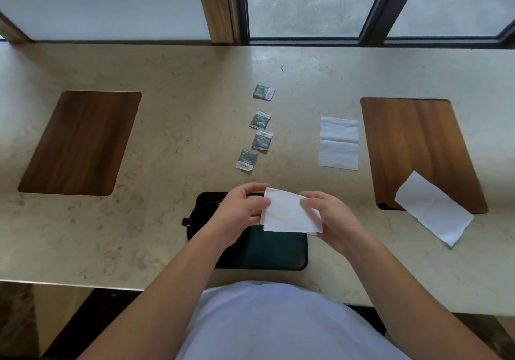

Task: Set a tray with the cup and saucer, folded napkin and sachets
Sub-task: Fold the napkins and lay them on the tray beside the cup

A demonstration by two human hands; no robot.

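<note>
A folded white napkin (pixel 288 212) is held above the black tray (pixel 274 251) near the counter's front edge. My left hand (pixel 239 210) pinches its left edge and my right hand (pixel 330 219) grips its right side. A dark cup and saucer (pixel 196 220) sit on the tray's left part, mostly hidden under my left hand and wrist; a small black handle sticks out to the left. Several grey sachets (pixel 262 120) lie in a row on the counter beyond the tray.
A flat white napkin (pixel 338 143) lies to the right of the sachets. Another napkin (pixel 433 208) rests across the corner of a wooden inlay (pixel 418 148) at right. A second wooden inlay (pixel 80 142) is at left. Windows stand behind the stone counter (pixel 167 81).
</note>
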